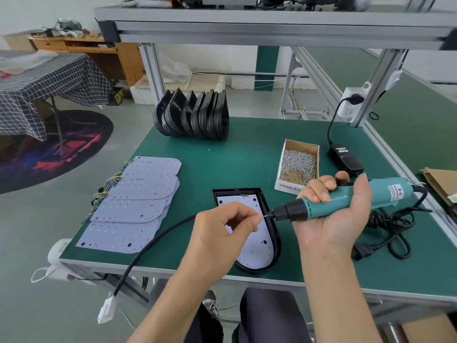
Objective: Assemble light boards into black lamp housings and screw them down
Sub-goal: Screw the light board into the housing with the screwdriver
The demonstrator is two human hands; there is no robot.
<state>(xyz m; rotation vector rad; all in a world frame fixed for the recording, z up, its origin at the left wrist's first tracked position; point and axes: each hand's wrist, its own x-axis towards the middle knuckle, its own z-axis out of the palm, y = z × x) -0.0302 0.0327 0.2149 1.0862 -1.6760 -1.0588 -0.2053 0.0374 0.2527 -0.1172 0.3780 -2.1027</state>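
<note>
A: The right hand (338, 209) is wrapping its grip round the teal electric screwdriver (346, 198), palm up, fingers curling over the barrel. What is the left hand (222, 226) doing?

B: It is pinching thumb and fingertips together right at the bit's tip (265, 215). It is probably seating a screw there, but anything between the fingertips is too small to make out.

A: Just under that pinch, the black lamp housing (273, 229) is lying flat on the tabletop (247, 154) with a light board (257, 246) already sitting inside it.

B: That board is looking thin and stiff, likely light, with small LEDs on its face. It is best taken by the edges, since pressing on the face is risking damage.

A: And the housing?

B: It is looking like rigid moulded plastic, smooth enough to slide on the mat, so steadying its rim while driving is sensible.

A: Beyond the driver hand, the carton of screws (299, 165) is sitting open. They are tiny and slippery, a fingertip job.

B: Left of the pinch, the spare boards (138, 201) are lying fanned out, wires trailing. Farther back, empty housings (193, 115) are standing nested in a row.

A: A black cable (153, 243) is running from under the left hand off the tabletop's near edge.
</note>
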